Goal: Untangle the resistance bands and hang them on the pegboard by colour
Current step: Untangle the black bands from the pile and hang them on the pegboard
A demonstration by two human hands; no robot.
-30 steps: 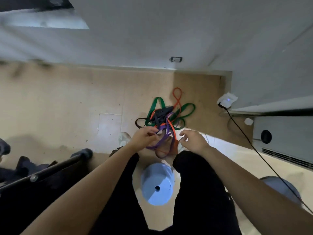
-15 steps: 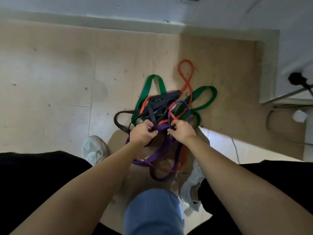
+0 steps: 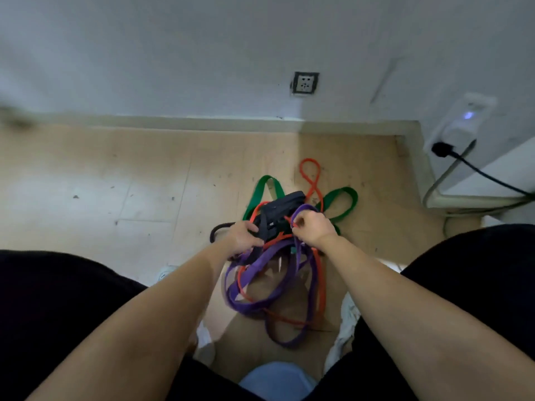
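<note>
Tangle of resistance bands [image 3: 278, 256] lies on the floor [image 3: 144, 198] btwn the person's knees, near the wall. Left hand [image 3: 243, 237] is curled round the black band [image 3: 278, 209] mid-knot. Right hand [image 3: 311, 228] pinches the purple band [image 3: 254, 267] loop just beside it. Green band [image 3: 338, 198] & orange band [image 3: 309, 172] loops spread behind. Wall socket [image 3: 304, 83] above; power strip [image 3: 463, 123] w/ black cable [image 3: 486, 175] at right.

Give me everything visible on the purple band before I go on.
The purple band is a flat, wide, rubbery-looking loop, lying in coils on the floor between the person's shoes. The right hand grips its top loop. The orange band threads through it, and it meets the black band near the left hand.
</note>
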